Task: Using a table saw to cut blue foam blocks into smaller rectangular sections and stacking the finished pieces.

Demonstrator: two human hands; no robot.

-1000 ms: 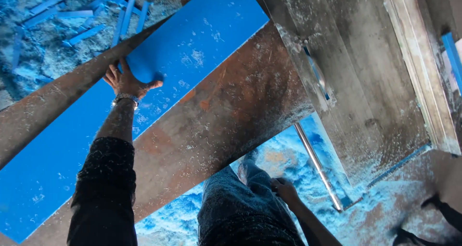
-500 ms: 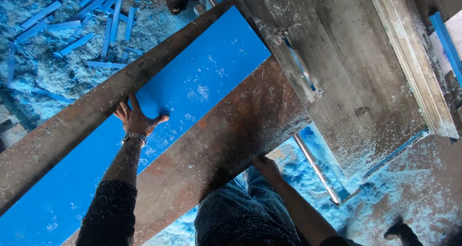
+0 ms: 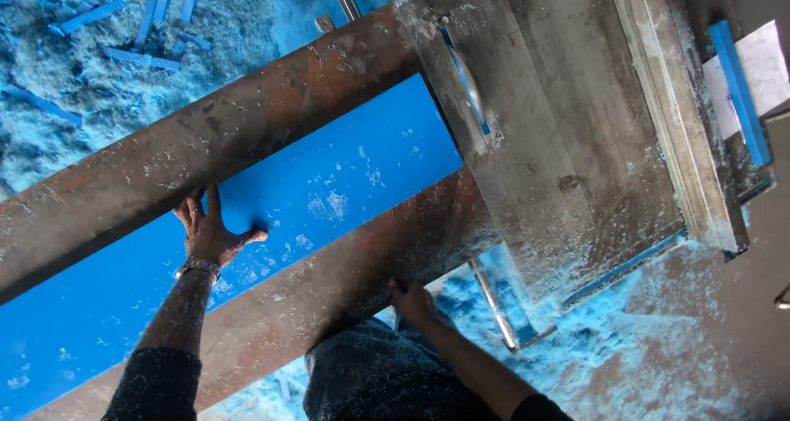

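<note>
A long blue board lies between two rusty brown beams, its right end against the grey saw table. My left hand rests flat on the board with fingers spread, a metal watch at the wrist. Lower down, my right hand grips the near edge of the nearer rusty beam. The far rusty beam runs along the board's other side. A slot with the saw blade shows in the table top.
Blue sawdust and several cut blue strips cover the floor at upper left. A blue strip lies on the table's right side by a white sheet. A metal rod runs under the table. My knee in dusty trousers is below.
The blue board has slid right until its end reaches the saw table, my left hand staying on it. My right hand has risen from near my knee to the near beam's edge.
</note>
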